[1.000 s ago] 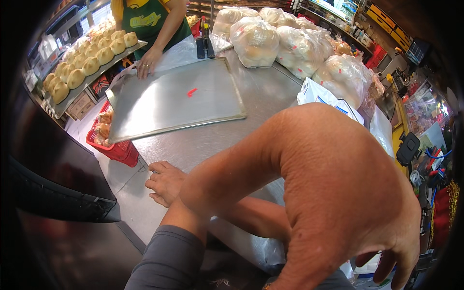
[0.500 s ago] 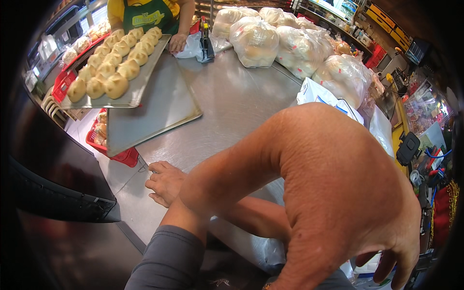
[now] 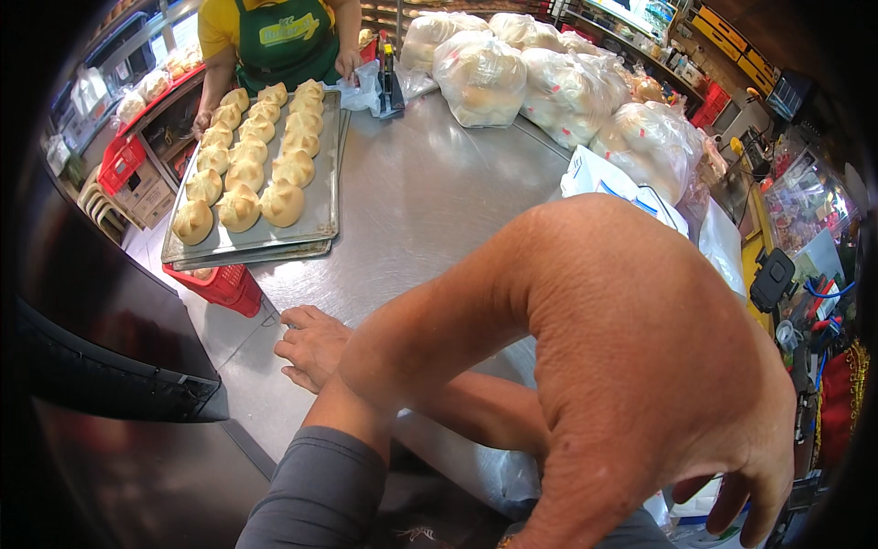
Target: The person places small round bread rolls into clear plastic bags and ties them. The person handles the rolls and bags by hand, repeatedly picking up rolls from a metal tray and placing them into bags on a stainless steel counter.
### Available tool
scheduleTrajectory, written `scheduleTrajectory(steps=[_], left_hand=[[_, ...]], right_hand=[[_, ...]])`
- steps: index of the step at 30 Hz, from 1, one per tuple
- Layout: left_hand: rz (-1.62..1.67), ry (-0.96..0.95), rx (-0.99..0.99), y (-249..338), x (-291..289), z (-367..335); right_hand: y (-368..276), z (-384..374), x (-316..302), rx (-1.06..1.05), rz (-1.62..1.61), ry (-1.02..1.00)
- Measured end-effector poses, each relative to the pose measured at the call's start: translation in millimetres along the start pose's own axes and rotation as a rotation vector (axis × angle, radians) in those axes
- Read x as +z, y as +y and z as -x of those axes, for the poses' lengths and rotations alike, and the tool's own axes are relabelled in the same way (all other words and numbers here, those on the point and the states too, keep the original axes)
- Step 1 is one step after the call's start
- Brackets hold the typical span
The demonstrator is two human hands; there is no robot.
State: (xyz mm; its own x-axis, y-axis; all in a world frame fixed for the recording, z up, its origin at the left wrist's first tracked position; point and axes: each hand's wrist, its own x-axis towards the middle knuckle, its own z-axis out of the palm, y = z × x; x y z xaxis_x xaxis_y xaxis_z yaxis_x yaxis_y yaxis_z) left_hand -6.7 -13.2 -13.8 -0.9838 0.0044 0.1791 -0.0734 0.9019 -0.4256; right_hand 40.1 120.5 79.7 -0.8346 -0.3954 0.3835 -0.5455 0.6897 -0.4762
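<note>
My arms are crossed over a steel table. My left hand looms close at the right, bent down at the wrist with loose fingers apart and nothing visible in them. Past my left elbow, my right hand lies at the table's left edge, fingers spread and bare. Beyond it, at the far left, a metal baking tray with rows of pale golden peaked buns sits on another tray. A co-worker in a yellow shirt and green apron has one hand at the tray's left side.
Clear plastic bags of buns are heaped along the table's far right. A white and blue bag lies before them. Below the trays stands a red crate. A dark appliance borders the left. A cluttered shelf runs along the right.
The bun tray, held slanted before, has swung round and come down squarely over the bare tray, which has also shifted left. The co-worker's body moved right. My hands have stayed put.
</note>
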Motion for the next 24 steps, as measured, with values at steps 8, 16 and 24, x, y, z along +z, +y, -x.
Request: scheduleTrajectory(steps=[8,16,24], left_hand=[[-0.029,0.002,0.013,0.3,7.0,-1.0],[-0.069,0.005,0.034,-0.1,14.1,-2.0],[-0.220,0.002,0.101,2.3,40.1,-0.7]], right_hand=[[-1.4,31.0,-37.4,0.114,0.015,0.009],[-9.2,62.3,-80.5,0.254,0.056,-0.006],[-22.3,105.8,-129.4,0.408,0.214,-0.078]])
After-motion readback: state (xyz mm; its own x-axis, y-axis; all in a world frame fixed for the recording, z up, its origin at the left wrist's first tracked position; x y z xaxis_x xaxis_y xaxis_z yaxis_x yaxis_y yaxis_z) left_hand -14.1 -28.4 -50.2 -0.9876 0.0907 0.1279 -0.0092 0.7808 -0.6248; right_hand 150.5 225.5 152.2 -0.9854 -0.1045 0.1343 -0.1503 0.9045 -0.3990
